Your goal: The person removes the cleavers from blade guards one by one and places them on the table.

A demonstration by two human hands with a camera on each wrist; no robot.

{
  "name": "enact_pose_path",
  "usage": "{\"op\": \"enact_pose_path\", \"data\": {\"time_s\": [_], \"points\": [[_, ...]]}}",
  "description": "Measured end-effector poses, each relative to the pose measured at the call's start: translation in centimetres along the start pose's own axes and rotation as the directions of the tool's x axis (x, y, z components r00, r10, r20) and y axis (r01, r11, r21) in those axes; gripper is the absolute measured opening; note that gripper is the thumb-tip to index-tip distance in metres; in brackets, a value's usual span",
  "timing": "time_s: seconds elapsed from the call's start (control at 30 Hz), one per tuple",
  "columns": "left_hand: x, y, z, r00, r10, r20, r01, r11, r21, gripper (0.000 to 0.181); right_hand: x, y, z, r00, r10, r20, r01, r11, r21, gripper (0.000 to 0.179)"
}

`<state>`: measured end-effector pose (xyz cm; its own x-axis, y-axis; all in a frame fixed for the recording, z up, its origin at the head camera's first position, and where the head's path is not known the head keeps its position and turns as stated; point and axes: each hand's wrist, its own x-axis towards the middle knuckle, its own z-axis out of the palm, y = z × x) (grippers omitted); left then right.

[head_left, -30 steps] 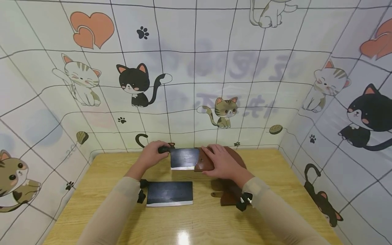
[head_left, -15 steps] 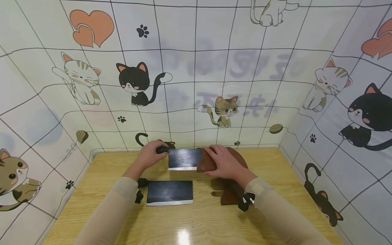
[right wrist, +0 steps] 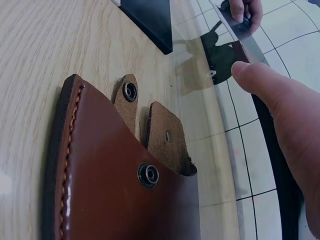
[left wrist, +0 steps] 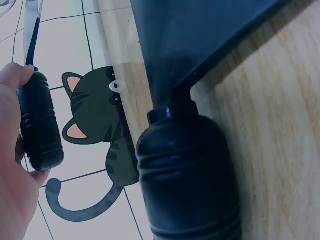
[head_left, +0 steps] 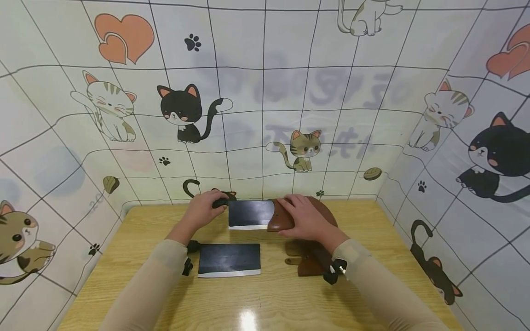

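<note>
My left hand grips the black ribbed handle of a cleaver, held above the table's far side. Its dark blade points right, with a bright edge below. The blade's far end is hidden inside a brown leather sheath. My right hand holds that sheath, thumb along its near side in the right wrist view. Nearer me, a second cleaver lies flat, its black handle to the left. A second brown sheath with snap straps lies below my right hand, partly covered by it in the head view.
The light wooden table ends at a white wall covering printed with grid lines and cartoon cats. Similar covering stands at both sides. Small black devices sit at the wrists.
The sheath and my right hand have shifted slightly right, and a little more of the held blade shows. My left hand moved slightly left. The lying cleaver and sheath stay put.
</note>
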<state>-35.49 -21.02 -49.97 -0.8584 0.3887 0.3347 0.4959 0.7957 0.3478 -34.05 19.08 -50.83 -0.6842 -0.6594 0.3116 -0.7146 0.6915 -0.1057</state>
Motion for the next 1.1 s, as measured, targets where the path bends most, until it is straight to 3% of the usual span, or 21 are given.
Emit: {"op": "enact_pose_path", "data": {"time_s": [0.2,0.4,0.73,1.1], "points": [[-0.1,-0.3,0.2,1.000,0.019,-0.024,-0.020,0.999,-0.045,0.032,0.0,0.2,-0.3,0.998,0.040,0.042,-0.040,0.999,-0.010,0.111],[-0.2,-0.9,0.1,1.000,0.003,-0.014,-0.004,0.995,-0.104,0.030,-0.1,0.6,-0.9,0.997,0.049,0.068,-0.047,0.999,-0.020,0.115],[-0.2,-1.2,0.0,1.000,-0.017,0.009,0.018,0.993,-0.114,0.033,-0.4,1.2,-0.9,0.998,0.018,0.061,-0.019,1.000,0.010,0.120],[-0.6,-1.4,-0.2,0.999,-0.038,0.027,0.041,0.990,-0.135,0.033,-1.0,1.3,-1.5,0.996,0.056,0.066,-0.059,0.997,0.045,0.119]]}}
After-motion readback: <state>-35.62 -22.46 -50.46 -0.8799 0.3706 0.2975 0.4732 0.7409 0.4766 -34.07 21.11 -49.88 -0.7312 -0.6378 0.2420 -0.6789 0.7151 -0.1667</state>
